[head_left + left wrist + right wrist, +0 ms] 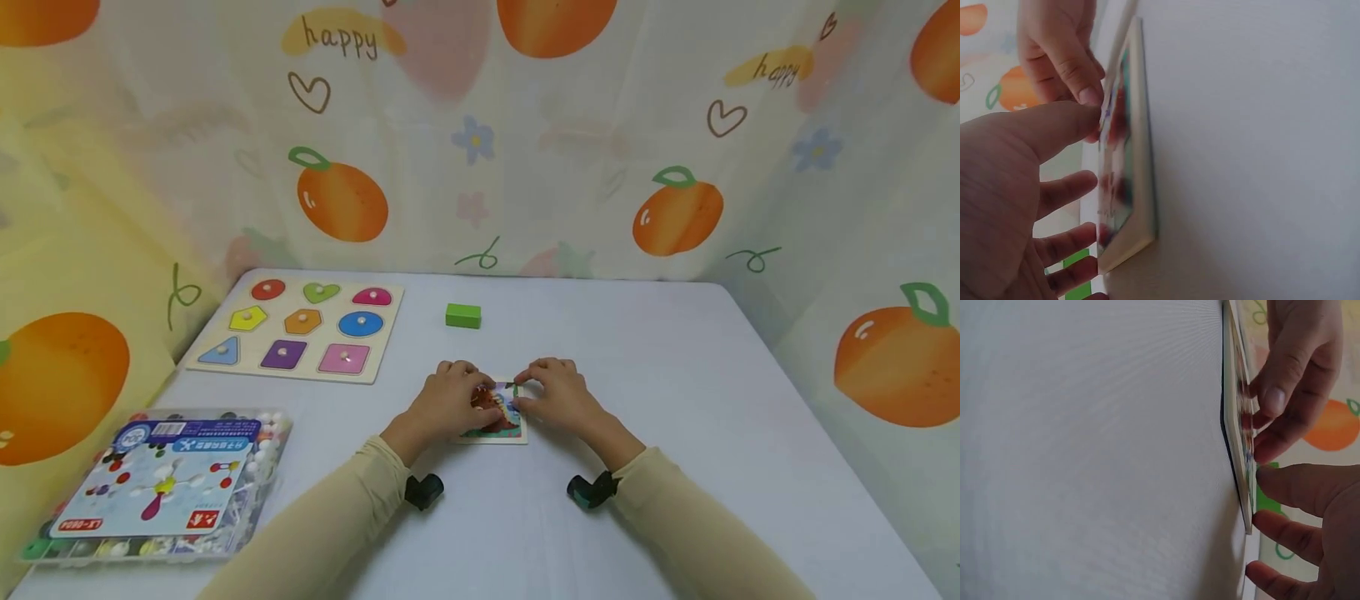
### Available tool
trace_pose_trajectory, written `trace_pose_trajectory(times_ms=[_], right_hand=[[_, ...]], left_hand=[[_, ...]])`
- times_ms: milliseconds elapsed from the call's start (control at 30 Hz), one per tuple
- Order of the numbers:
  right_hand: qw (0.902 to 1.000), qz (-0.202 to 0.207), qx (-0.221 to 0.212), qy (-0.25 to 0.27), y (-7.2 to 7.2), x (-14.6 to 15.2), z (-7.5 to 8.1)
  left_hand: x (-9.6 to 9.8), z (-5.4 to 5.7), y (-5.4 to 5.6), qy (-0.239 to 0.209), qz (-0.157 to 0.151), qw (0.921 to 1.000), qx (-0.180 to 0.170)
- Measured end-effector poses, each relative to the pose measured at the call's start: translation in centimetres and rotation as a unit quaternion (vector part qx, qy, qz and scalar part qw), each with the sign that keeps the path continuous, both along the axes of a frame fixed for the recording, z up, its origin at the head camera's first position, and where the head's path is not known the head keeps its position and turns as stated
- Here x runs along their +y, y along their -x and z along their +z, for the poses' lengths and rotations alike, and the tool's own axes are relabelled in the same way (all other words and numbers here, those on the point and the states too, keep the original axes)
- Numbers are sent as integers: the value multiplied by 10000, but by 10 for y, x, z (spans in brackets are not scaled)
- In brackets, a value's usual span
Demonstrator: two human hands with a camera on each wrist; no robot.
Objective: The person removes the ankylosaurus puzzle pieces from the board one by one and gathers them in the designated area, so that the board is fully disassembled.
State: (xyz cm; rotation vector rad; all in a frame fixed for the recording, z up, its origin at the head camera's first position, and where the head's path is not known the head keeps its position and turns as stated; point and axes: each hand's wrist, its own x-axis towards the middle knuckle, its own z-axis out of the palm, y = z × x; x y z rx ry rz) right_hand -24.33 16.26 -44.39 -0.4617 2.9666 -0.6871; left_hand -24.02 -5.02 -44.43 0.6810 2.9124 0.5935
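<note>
A small square picture puzzle board point(510, 432) with a pale rim lies flat on the white table. It shows a brown figure on a bright background; the hands cover part of it. My left hand point(447, 402) reaches over its left side, fingertips on or just above the picture. At the upper right corner, my right hand point(558, 398) has its thumb and fingers spread against the board's surface and edge. From the left wrist view, the board's side point(1144, 144) appears edge-on, with the left fingers point(1069, 244) extended towards it. I see no loose piece in either hand.
Beyond the hands stands a green block point(462, 316). A wooden shape board point(382, 333) with knobbed pieces lies at the back left. Nearer, on the left, is a clear plastic case point(262, 467) of small coloured parts. A patterned curtain point(555, 167) hangs behind the table.
</note>
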Motion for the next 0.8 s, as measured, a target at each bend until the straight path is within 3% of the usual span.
trace_pose_trajectory(times_ms=[267,500,800], right_hand=[[9998,119,141,-68,1,1,1],[9982,106,338,-491,6,2,2],[9985,106,192,-497,9,2,6]], left_hand=[[3,-7,-1,271,120,9990,331],[7,-7,-2,291,256,9977,565],[12,-7,-4,312,396,9974,514]])
